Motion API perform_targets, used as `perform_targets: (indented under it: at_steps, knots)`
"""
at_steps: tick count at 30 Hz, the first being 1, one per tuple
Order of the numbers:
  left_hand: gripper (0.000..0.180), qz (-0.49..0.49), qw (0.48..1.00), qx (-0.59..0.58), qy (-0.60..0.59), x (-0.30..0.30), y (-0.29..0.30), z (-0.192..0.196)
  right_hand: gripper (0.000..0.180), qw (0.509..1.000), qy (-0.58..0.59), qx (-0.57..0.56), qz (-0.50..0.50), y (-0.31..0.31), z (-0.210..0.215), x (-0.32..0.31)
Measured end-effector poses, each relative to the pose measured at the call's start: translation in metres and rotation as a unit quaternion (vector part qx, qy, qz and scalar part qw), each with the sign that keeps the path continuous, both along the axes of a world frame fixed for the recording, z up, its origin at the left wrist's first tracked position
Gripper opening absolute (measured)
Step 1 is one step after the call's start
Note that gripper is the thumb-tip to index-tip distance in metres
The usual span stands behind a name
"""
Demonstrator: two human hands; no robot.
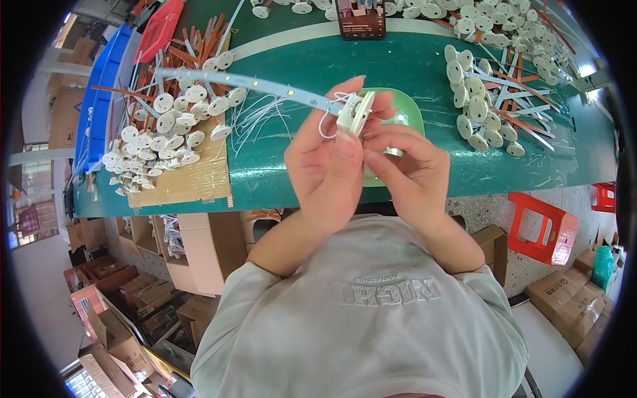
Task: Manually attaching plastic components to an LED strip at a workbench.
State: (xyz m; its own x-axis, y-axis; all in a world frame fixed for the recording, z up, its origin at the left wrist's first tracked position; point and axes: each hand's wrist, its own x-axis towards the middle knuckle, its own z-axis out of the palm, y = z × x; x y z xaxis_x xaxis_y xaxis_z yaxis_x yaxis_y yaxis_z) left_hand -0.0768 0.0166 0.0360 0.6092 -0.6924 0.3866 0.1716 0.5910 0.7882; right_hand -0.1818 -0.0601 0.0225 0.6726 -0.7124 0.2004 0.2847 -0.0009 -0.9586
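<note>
My left hand (324,174) is closed on a white round plastic base (356,115), thumb on its near side. A pale LED strip (272,87) runs from the base out to the left, and thin white wires (323,126) loop beside it. On the other side of the base, my right hand (417,167) has thumb and forefinger pinched together close to it. What those fingertips hold, if anything, is too small to make out. Behind both hands a light green bowl (410,105) stands on the green table (292,60), its contents mostly hidden.
Piles of white round bases with strips lie left (174,126) and right (488,109), with more at the back. Loose white wires (262,119) lie left of my hands. A phone (360,18) stands at the far edge. A blue bin (106,99) and red basket (159,30) flank the left pile.
</note>
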Motion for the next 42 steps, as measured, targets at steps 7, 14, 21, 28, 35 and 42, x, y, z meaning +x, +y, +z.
perform_targets:
  at_steps: [7,14,21,28,35,42]
  knots:
    - [0.066,-0.098,0.985,-0.063,0.131,0.000,-0.008,0.005,0.009,0.992,0.004,0.119,-0.039,-0.004,-0.004,-0.007]
    - [0.075,-0.105,0.988,-0.046,0.105,-0.001,-0.005,-0.002,0.013,0.989,-0.047,0.134,-0.029,0.001,-0.010,-0.005]
    - [0.074,-0.197,0.963,-0.089,0.160,0.002,0.003,0.006,0.020,0.992,-0.082,-0.070,-0.065,-0.001,-0.016,-0.011]
    - [0.073,-0.234,0.947,-0.107,0.194,0.002,0.006,0.010,0.028,0.907,-0.121,-0.388,-0.108,-0.026,-0.018,-0.010]
    - [0.074,-0.267,0.941,-0.127,0.167,0.000,0.006,0.011,0.020,0.921,-0.128,-0.359,-0.078,-0.021,-0.015,-0.013]
    - [0.075,-0.263,0.942,-0.111,0.175,-0.003,0.008,0.009,0.020,0.924,-0.111,-0.362,-0.056,-0.022,-0.015,-0.017]
